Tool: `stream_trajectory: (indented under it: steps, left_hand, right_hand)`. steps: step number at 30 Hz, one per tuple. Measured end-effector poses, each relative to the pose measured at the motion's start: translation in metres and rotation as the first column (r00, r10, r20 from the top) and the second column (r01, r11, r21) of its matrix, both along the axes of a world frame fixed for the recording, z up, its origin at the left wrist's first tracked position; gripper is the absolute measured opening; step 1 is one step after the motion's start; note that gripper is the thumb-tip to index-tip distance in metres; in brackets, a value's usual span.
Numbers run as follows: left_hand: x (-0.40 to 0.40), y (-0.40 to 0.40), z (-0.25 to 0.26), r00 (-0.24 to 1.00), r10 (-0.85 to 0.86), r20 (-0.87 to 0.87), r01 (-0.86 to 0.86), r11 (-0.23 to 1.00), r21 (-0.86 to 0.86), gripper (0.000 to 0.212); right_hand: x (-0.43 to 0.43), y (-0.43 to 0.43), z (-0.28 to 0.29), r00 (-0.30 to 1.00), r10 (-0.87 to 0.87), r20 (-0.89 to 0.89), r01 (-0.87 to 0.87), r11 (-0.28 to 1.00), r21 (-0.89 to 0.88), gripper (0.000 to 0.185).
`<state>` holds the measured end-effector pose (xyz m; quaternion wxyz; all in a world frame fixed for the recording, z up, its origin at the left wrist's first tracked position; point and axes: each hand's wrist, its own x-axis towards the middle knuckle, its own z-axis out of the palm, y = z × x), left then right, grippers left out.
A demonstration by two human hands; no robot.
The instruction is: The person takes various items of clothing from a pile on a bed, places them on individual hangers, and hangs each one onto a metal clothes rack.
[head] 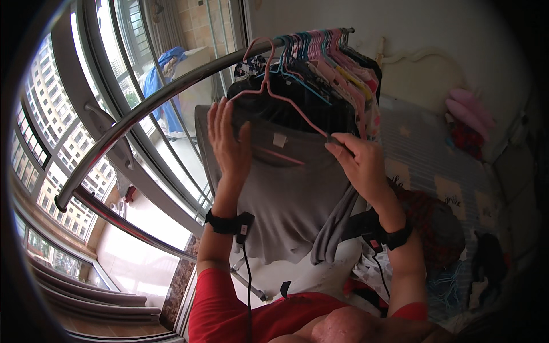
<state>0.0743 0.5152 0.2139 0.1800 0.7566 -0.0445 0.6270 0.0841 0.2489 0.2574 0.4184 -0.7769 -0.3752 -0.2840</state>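
Note:
A grey long-sleeved top [296, 193] hangs on a pink hanger [283, 97], whose hook is at the metal rail [206, 68]. My left hand [229, 141] lies flat against the top's shoulder at the hanger's left arm, fingers extended; whether it grips any cloth is unclear. With thumb and forefinger, my right hand [360, 163] pinches the top's other shoulder at the tip of the hanger's right arm. A pale tag shows inside the neckline. Behind it, dark and pink clothes [339, 81] hang close together on blue and pink hangers.
A bed [411, 128] to the right bears pink cushions [467, 111], a dark red checked cloth [433, 231] and loose blue hangers [450, 283]. On the left, a glass sliding door [116, 128] stands behind the rail. The rack's lower bar [133, 227] runs near my left elbow.

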Motion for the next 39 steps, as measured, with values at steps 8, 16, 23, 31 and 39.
stream_trajectory:
  steps: [8, 16, 23, 31, 39]
  left_hand:
    - [0.036, -0.059, 0.002, 0.945, -0.297, -0.138, 0.287, 0.954, -0.090, 0.055]
    - [0.083, -0.073, -0.003, 0.946, -0.267, -0.184, 0.247, 0.961, -0.127, 0.049]
    - [0.074, -0.101, -0.049, 0.852, -0.412, -0.322, 0.370, 0.911, -0.184, 0.058]
    - [0.037, -0.158, -0.084, 0.796, -0.552, -0.249, 0.538, 0.833, -0.127, 0.072]
    - [0.014, -0.261, -0.151, 0.239, -0.877, -0.416, 0.724, 0.447, -0.526, 0.046]
  right_hand:
    - [0.052, 0.041, 0.032, 0.991, 0.082, -0.106, -0.079, 0.996, 0.034, 0.024]
    - [0.098, 0.061, 0.033, 0.994, -0.029, -0.103, 0.027, 0.999, -0.022, 0.027]
    - [0.121, 0.048, -0.015, 0.991, -0.053, -0.124, 0.047, 0.998, -0.052, 0.027]
    - [0.070, -0.013, -0.074, 0.967, -0.197, 0.161, 0.202, 0.979, -0.018, 0.055]
    - [-0.018, -0.150, -0.172, 0.852, -0.313, -0.420, 0.348, 0.938, 0.007, 0.044]
